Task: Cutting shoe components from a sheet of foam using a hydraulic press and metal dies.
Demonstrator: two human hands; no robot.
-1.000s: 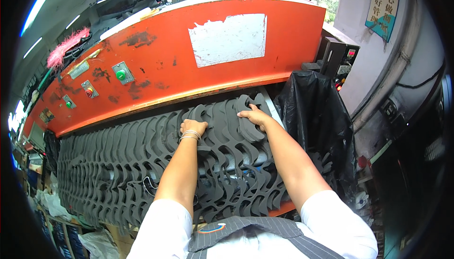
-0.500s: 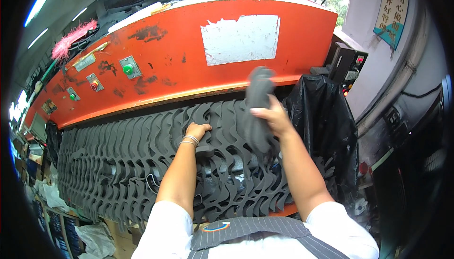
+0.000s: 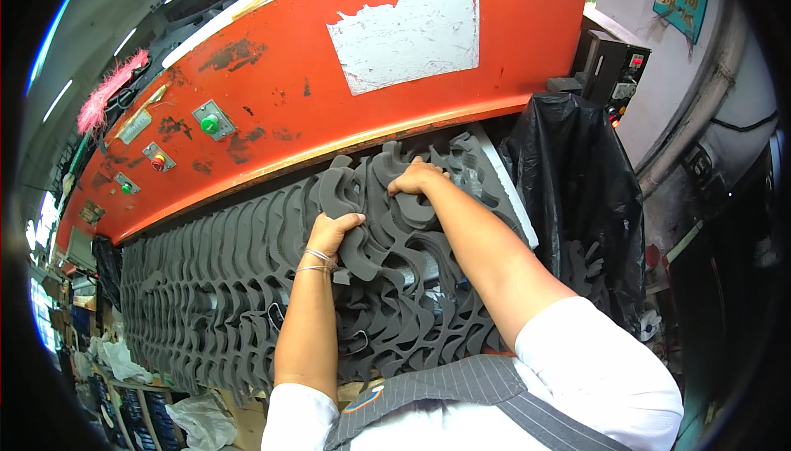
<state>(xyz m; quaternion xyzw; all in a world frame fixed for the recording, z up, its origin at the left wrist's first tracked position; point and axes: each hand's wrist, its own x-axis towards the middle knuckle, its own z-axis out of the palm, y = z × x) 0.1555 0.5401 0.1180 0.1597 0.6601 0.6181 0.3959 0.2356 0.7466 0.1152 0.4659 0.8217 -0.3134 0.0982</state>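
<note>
I have both hands on the grey foam that lies in front of the orange machine (image 3: 511, 35), below its long front edge. My left hand (image 3: 328, 235), with thin bands (image 3: 316, 262) at the wrist, rests on a wavy foam piece (image 3: 339, 194) before the machine's middle; the thumb sticks out across the foam, the other fingers are bent and mostly hidden, and I cannot tell whether they have hold of it. My right hand (image 3: 418, 177) is nearer the machine's right end and closer to its edge, on another curved piece (image 3: 414, 214), thumb and fingers part open over it; how tightly they grip, I cannot tell. The cut foam sheet (image 3: 206, 266) runs along the machine toward its left end, its rows full of curved slots. A black plastic bag (image 3: 568, 158) hangs just off the machine's right end, and a green button (image 3: 210, 125) sits on the machine's face, left of its white patch (image 3: 412, 43).
</note>
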